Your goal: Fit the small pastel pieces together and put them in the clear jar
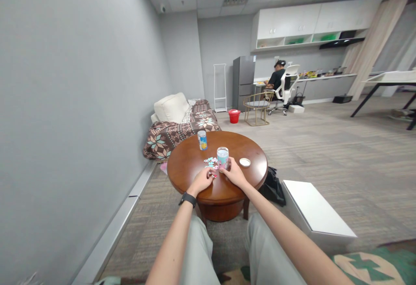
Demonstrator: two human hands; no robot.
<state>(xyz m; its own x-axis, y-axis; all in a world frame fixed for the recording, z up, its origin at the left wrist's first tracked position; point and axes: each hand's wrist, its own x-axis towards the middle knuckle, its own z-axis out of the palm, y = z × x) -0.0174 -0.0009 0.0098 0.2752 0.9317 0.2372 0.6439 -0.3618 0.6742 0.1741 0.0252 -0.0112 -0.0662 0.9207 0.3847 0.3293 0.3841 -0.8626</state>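
Observation:
My right hand (234, 173) is wrapped round the side of a clear-topped jar (222, 159) with a pink and teal label, upright on the round wooden table (185, 176). My left hand (202, 181), with a black watch on the wrist, rests at the near side of the table with its fingers curled in. A small red and white piece shows at its fingertips; whether they grip it is too small to tell. Just beyond lies a loose heap of small puzzle pieces (210, 162) in white, pink and teal. A round lid (245, 162) lies right of the jar.
Farther back on the table stands a blue and yellow can (202, 140). A white box (315, 207) and a black bag (274, 187) are on the floor to the right. Behind are a covered couch (182, 131), a red bucket (234, 116) and a seated person (277, 79).

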